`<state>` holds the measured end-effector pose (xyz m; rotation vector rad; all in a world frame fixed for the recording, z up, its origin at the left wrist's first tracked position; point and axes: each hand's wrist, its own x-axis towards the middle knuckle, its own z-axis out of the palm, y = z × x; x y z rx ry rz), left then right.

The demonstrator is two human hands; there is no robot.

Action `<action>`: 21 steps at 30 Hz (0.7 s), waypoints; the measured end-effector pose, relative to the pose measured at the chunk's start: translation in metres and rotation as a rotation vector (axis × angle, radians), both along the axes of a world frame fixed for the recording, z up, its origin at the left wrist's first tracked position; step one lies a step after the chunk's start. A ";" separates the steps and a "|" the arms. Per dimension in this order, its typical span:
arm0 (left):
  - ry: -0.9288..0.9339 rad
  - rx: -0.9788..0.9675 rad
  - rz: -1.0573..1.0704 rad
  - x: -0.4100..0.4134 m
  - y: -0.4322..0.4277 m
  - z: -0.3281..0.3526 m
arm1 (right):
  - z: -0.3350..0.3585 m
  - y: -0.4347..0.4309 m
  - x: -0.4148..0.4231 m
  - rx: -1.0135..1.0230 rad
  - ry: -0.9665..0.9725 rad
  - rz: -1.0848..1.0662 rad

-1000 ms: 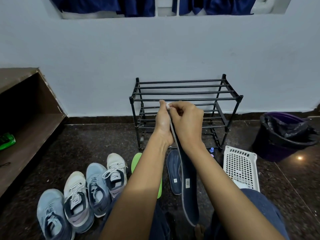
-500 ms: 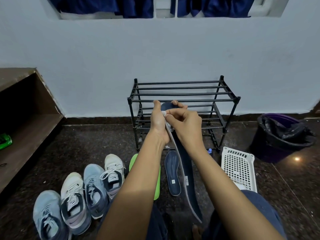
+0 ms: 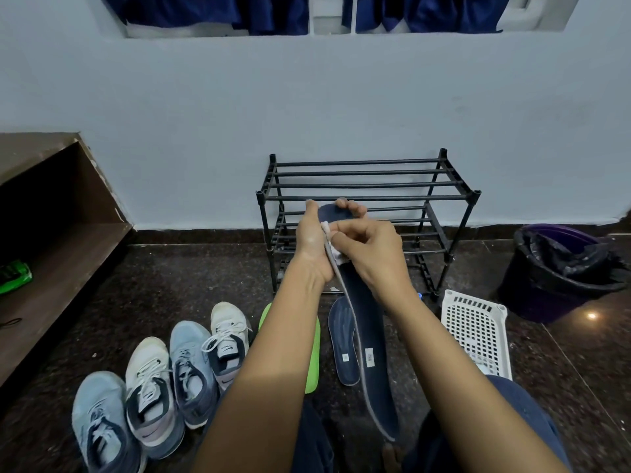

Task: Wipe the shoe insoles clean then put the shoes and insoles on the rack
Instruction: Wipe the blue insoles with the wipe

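Matt black metal-looking rack point(image 3: 368, 186); glossy dark speckled stone floor point(image 3: 170, 288); white perforated plastic basket point(image 3: 478, 332); matt navy insole point(image 3: 372, 336); brown wood-look shelf point(image 3: 51, 268), left of frame.

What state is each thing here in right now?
Held insole: gripped by left hand, being wiped.
Wipe: pinched in right hand.
Green insole: lying on floor.
Other navy insole: lying on floor.
Shoes: four, on floor.
Rack: no shoes on it.
Bin: bag-lined.

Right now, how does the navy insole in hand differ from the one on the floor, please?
The held insole is raised, gripped by the left hand; the floor insole lies flat. The right hand presses a white cloth on the held insole, not the floor insole. Both are navy, white-labelled.
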<state>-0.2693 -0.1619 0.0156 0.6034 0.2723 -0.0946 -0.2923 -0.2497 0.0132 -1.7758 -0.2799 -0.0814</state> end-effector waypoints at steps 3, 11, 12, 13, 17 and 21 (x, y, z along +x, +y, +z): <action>-0.028 -0.055 0.000 0.000 0.001 0.005 | -0.003 -0.003 -0.003 0.138 0.092 0.068; 0.006 0.123 0.014 -0.006 -0.007 0.001 | 0.007 0.013 0.005 0.000 -0.215 -0.180; 0.015 0.177 0.018 -0.006 -0.007 -0.001 | 0.007 0.015 0.007 -0.040 -0.249 -0.199; 0.020 0.238 0.022 -0.005 -0.008 -0.002 | 0.006 0.016 0.009 -0.076 -0.276 -0.219; 0.032 0.347 0.042 -0.006 -0.013 -0.006 | 0.005 0.017 0.013 -0.100 -0.277 -0.287; 0.031 0.163 0.026 -0.003 -0.006 -0.003 | 0.004 0.012 0.005 -0.038 -0.184 -0.176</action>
